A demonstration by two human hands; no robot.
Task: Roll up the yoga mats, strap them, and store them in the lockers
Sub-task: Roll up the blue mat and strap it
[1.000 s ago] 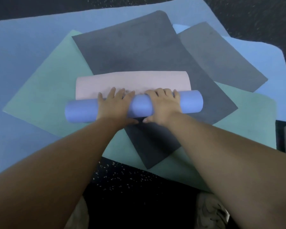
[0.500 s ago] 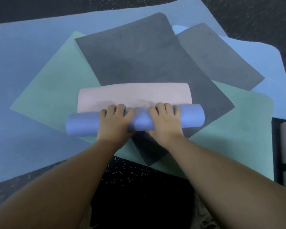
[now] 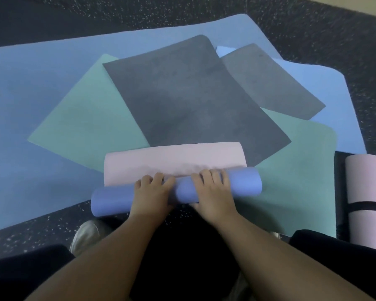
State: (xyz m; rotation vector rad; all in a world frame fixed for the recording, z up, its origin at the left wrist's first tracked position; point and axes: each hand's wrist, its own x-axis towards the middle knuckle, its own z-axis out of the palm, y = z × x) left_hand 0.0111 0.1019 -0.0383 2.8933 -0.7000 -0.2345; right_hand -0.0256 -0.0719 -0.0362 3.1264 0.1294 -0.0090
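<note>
Starting at the left, I am looking at the big blue mat (image 3: 41,109) lying flat on the speckled floor (image 3: 20,231), with a teal mat (image 3: 85,114) and a dark grey mat (image 3: 182,101) stacked askew over it. At the near edge of that pile, the mat being rolled (image 3: 109,200) is sitting as a periwinkle roll lying crosswise, its pale pink inner face (image 3: 172,159) stretching flat ahead of it. My left hand (image 3: 150,196) is draping over the roll's middle, fingers curling over the top, so that grip is holding the roll; my right hand (image 3: 213,196) is doing the same just beside it. I am judging this mat to be light, soft and springy foam, likely to loosen if pressure is eased, so I would be moving both hands outward toward the ends to keep the roll even. Farther right, a second grey mat (image 3: 269,83) and a light blue mat (image 3: 326,101) are lying flat. At the far right, a rolled pink mat (image 3: 365,192) is lying on the floor, already bound by a black strap (image 3: 365,206). No lockers are showing.
</note>
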